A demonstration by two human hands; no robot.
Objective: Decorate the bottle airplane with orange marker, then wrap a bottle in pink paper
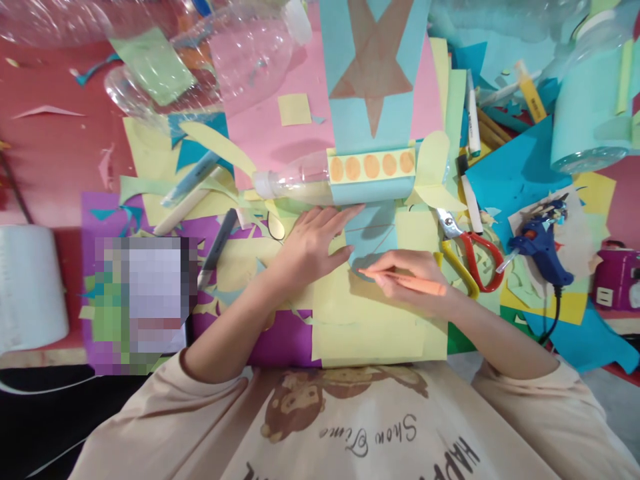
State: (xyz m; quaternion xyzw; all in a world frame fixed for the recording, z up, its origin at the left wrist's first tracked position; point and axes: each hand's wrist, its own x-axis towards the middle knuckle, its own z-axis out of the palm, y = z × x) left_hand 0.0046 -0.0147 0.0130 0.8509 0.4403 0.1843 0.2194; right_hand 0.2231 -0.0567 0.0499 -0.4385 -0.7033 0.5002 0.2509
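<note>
My right hand [411, 277] is closed around an orange marker [417, 283], its tip touching the lower edge of a blue paper piece [371, 230]. Thin lines run across that piece, which lies on a pale yellow sheet [375, 337]. My left hand [317, 243] rests flat with fingers spread, fingertips at the blue paper's left side. Just beyond my hands lies a clear plastic bottle [297, 179] on its side, wrapped in blue paper with a yellow strip [371, 165] of orange dots. Yellow paper fins [433, 160] stick out at its right end.
Red-and-yellow-handled scissors [483, 263] and a blue glue gun [543, 243] lie to the right. A blue sheet with a brown star [375, 60] is at the back. Clear bottles [250, 53], a knife-like grey tool [217, 247], markers and paper scraps surround the work area.
</note>
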